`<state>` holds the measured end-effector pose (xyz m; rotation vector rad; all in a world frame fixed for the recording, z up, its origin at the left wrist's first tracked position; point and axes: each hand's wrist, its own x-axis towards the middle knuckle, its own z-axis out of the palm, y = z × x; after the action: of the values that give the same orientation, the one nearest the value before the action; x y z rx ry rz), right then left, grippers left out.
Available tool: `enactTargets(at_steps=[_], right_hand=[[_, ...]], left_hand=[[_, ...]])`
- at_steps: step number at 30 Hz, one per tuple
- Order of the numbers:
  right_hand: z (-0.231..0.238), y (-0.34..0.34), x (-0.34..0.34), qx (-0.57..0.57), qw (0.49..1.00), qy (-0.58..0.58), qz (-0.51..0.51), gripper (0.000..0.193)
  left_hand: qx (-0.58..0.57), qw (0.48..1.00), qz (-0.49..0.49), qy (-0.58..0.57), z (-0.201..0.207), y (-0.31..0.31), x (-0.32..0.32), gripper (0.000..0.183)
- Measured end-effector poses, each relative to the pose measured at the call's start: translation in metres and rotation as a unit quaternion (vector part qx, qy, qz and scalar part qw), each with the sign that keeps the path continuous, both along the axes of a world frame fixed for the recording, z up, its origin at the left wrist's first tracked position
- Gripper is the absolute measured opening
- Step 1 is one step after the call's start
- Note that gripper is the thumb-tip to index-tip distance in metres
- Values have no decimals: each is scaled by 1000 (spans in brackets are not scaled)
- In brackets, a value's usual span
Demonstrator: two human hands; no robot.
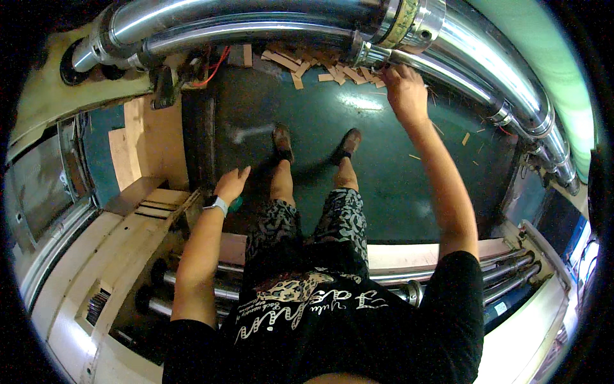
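My right hand [405, 91] reaches far forward to the lower metal shaft [454, 75], beside a ring-shaped metal collar [372, 54] on it. Its fingers are curled together at the shaft's near side, and what they grip, if anything, is hidden. Above them runs a thicker shiny roller [492, 61] with a wide collar [419, 25]. My left hand [231, 184] hangs in the air at the left of my legs, holding nothing, its fingers partly stretched. A light-coloured watch [216, 203] is on that wrist.
Cardboard strips [332, 72] lie heaped on the dark green floor [396, 185] under the far rollers, with scraps to the right. Behind me are more metal rollers [505, 275] in a pale machine frame [77, 275]. Cardboard sheets [153, 141] stand at the left, near a red cable [219, 67].
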<state>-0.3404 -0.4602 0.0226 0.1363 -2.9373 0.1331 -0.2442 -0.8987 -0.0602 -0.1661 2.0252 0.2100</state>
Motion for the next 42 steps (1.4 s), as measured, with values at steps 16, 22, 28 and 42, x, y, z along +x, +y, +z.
enactTargets(at_steps=[16, 22, 28, 42], right_hand=[[-106, -81, -2, -344, 852, 216, -332, 16], [-86, -56, 15, -373, 897, 64, -227, 21], [-71, -28, 29, -284, 953, -16, -100, 30], [127, -15, 11, -352, 920, -30, -172, 40]], left_hand=[[-18, 998, 30, -50, -29, -47, 24, 70], [-22, 1000, -3, -18, 3, -13, 2, 65], [147, 972, 22, 184, 48, 26, -29, 37], [245, 777, -286, 505, 297, 260, -180, 86]])
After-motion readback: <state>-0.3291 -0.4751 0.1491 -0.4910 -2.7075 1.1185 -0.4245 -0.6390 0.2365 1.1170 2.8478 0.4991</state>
